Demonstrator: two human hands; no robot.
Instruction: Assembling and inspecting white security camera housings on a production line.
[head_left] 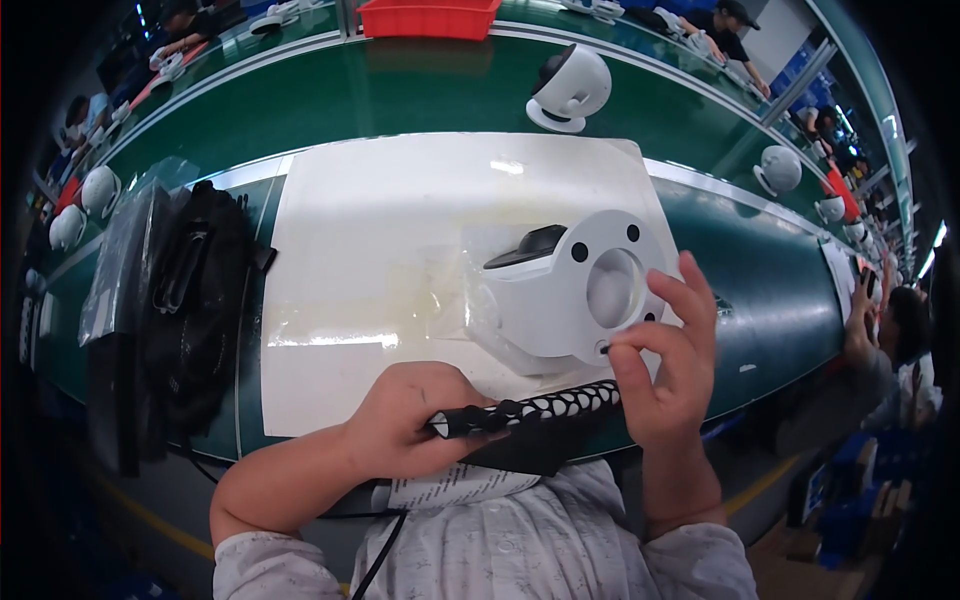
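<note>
A white rounded device with a ring-shaped base and a black part lies tilted on a white sheet. Three black round pads show on the base ring; the lower right one is partly behind my fingers. My right hand pinches thumb and forefinger at the ring's lower edge, on a small dark piece that looks like another pad. Its other fingers are raised. Closer to my body, my left hand grips a curved strip of black round pads, its backing showing white between cut-out circles.
Left of the sheet lie a black bag and clear plastic wrapping. Beyond it, a similar white device stands on the green surface, with a red bin behind. Other people sit along the line. A printed paper lies near my lap.
</note>
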